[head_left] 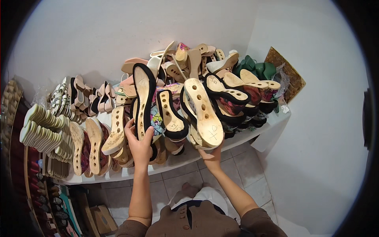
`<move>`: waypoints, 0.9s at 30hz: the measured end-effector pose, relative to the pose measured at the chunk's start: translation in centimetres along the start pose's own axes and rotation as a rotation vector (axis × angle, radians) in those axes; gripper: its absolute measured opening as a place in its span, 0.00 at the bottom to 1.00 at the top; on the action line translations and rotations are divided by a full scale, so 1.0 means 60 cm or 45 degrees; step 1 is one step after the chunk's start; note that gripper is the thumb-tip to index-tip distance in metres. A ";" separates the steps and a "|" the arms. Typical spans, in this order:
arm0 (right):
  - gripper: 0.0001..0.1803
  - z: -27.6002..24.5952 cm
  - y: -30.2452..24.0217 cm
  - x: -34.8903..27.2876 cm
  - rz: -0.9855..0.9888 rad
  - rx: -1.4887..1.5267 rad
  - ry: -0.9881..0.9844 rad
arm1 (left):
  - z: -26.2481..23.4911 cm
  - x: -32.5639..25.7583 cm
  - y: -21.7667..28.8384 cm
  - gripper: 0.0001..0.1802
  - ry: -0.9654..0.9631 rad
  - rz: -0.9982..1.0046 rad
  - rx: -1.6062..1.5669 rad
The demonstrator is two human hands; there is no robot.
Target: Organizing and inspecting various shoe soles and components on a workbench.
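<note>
My left hand (139,148) is closed round the lower end of a shoe sole (143,94) with a thick black padded edge, held up on end, its bare face with a row of holes toward me. Beside it is a strip of floral cloth (156,120). My right hand (210,157) grips the lower end of a pale wooden shoe sole (202,112), which has a row of holes and pencil marks. More layers show behind this sole, partly hidden. Between the two hands stands another black-edged sole (170,112), apart from my fingers.
A white table (272,130) is heaped with soles and sandals. Pale padded insoles (43,134) stack at the left, near pink sandals (106,98). Green shoes (260,69) and a brown board (282,73) stand at the back right, against the walls. Racks of shoes (49,197) are lower left.
</note>
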State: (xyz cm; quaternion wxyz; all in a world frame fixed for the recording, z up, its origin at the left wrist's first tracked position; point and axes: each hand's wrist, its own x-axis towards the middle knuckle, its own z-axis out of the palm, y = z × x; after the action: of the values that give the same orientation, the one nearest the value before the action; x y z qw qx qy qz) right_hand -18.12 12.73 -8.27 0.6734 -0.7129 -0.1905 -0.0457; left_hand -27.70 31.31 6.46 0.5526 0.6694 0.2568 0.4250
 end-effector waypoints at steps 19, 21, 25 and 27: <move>0.42 0.021 0.031 0.049 0.026 -0.083 0.170 | 0.017 -0.041 0.024 0.30 0.190 -0.033 0.000; 0.41 0.020 0.029 0.049 -0.018 -0.126 0.174 | 0.017 -0.042 0.025 0.30 0.186 -0.025 -0.014; 0.38 0.020 -0.003 0.052 -0.247 -0.352 0.225 | 0.006 -0.039 0.016 0.30 0.184 0.017 0.029; 0.36 0.024 0.001 0.048 -0.297 -0.398 0.224 | 0.003 -0.040 0.017 0.30 0.179 0.009 0.025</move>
State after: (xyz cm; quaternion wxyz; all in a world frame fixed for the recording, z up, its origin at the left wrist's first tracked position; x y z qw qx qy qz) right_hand -15.72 14.72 -7.52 0.5587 -0.7751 -0.2026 -0.2144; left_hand -28.86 29.00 6.78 0.5252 0.6441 0.2968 0.4704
